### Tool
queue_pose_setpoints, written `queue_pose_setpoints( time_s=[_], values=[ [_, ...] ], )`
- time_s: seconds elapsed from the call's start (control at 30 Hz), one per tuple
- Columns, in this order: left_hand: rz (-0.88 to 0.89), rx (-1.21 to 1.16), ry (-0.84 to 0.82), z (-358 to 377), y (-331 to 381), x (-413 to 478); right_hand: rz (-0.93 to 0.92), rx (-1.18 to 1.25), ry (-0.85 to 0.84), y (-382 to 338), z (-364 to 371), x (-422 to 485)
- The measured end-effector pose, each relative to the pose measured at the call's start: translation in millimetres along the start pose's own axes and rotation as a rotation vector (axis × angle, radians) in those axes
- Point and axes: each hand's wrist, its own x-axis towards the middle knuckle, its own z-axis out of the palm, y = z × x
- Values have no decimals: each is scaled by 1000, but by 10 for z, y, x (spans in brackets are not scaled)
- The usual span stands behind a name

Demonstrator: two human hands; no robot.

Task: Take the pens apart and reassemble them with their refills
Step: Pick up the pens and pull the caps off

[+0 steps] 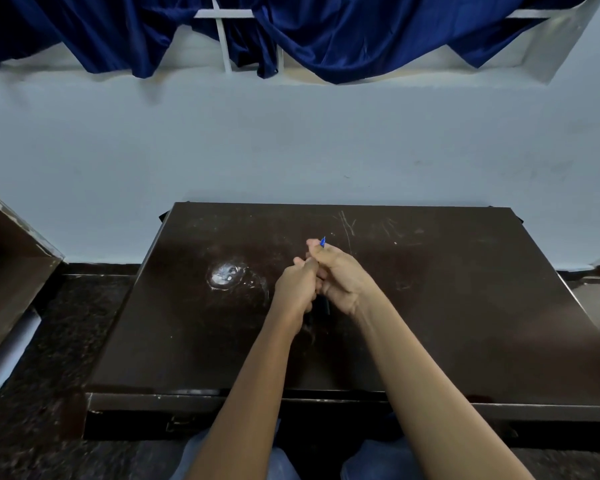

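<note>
The pen [323, 241] is held above the middle of the dark bench [465, 306], almost wholly buried between the two hands; only a blue tip pokes out past the right hand's fingertips, and something dark shows in the gap below the palms at the wrists (a barrel or a cap, I cannot tell which).

As a judgement, a pen like this is light, stiff and thin, with smooth plastic that turns easily in dry fingers. The refill inside would be slender and could bend or kink if pulled at an angle. The sound places to take hold are the barrel on one side of the joint and the tip section on the other, so that twisting or pulling runs straight along its length.

The left hand [297, 289] is curled shut, its fingers wrapped around the lower part of the pen. The right hand [340, 275] is also closed, pinching the upper part near the blue tip. The two hands press together, knuckles touching, both clamped on the one pen.
</note>
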Motion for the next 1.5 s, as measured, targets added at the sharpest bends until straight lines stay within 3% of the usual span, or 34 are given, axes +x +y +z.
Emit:
queue_pose_setpoints(
  time_s=[0.23, 0.57, 1.3, 1.5],
  values=[
    [-4, 26, 13, -1, -66, 76, -13, 170, 92, 122, -26, 91],
    [-7, 61, 90, 15, -75, 127, 3, 124, 131, 156, 31, 147],
    [3, 100, -32, 17, -107, 133, 24, 67, 104, 59, -158, 128],
    [-4, 105, -69, -1, -96, 122, 19, -64, -6, 99, -212, 134]
  ],
)
